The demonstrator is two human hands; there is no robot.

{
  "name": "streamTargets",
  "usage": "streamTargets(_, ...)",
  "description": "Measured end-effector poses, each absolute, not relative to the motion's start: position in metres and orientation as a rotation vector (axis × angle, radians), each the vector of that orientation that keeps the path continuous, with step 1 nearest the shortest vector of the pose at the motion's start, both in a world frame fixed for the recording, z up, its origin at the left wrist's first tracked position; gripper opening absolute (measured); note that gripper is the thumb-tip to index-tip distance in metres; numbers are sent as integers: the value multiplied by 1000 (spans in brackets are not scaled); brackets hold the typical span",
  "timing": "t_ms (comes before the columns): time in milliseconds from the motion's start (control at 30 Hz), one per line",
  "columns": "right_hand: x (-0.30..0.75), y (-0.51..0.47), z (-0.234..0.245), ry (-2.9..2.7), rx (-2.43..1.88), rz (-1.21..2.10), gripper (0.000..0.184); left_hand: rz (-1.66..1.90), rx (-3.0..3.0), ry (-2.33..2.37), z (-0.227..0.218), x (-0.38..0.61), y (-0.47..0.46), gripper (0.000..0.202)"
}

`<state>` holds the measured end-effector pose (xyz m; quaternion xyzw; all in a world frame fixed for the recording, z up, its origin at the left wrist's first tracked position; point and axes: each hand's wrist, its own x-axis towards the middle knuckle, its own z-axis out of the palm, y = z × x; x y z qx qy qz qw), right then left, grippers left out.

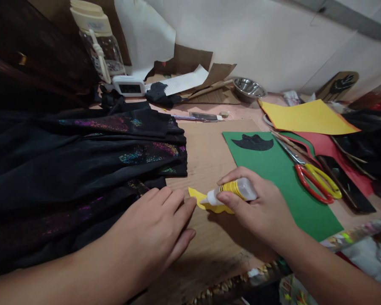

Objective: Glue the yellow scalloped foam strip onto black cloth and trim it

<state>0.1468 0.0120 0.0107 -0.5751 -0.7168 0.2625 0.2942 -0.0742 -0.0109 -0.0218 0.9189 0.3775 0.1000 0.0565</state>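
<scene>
In the head view my right hand (260, 207) grips a small glue bottle (241, 189) with a yellow label, tilted so its white nozzle points down and left. The nozzle tip is at a cut yellow piece with a wavy edge (214, 208), which lies on brown cardboard (206, 156); whether it touches cannot be told. My left hand (161, 222) rests palm down on the cardboard, fingers stretched out and thumb apart. Its index fingertip is at the yellow piece's left part. Black fabric (82, 178) with shiny coloured butterfly patterns lies beside my left hand.
Right of the cardboard lies a green sheet (292, 190) bearing a black cutout (254, 142). Scissors (314, 182) with red and yellow handles, a dark phone (346, 184) and a yellow sheet (307, 116) are farther right. Behind stand a metal bowl (249, 89), a clock (128, 86) and a bottle (98, 42).
</scene>
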Motion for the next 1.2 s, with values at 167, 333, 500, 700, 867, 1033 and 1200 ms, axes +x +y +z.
streamTargets(167,147,13,11,-1959,-1514,645,14,301,2783,1143,-22,-74,-11,28)
streamTargets(333,149,11,13,-2056,-1460,608,19,263,2792,1143,-21,-74,-11,29)
streamTargets(500,152,10,15,-2121,-1463,573,24,267,2814,1133,-20,-74,-11,31)
streamTargets(700,157,10,22,-2087,-1474,508,21,253,2790,1123,-18,-73,-11,31)
streamTargets(867,154,7,20,-2034,-1439,529,19,245,2789,1121,-19,-74,-11,30)
streamTargets(1033,149,9,13,-2066,-1456,589,23,257,2817,1121,-19,-73,-11,28)
streamTargets(1200,154,10,14,-2091,-1473,637,23,253,2787,1118,-19,-74,-11,27)
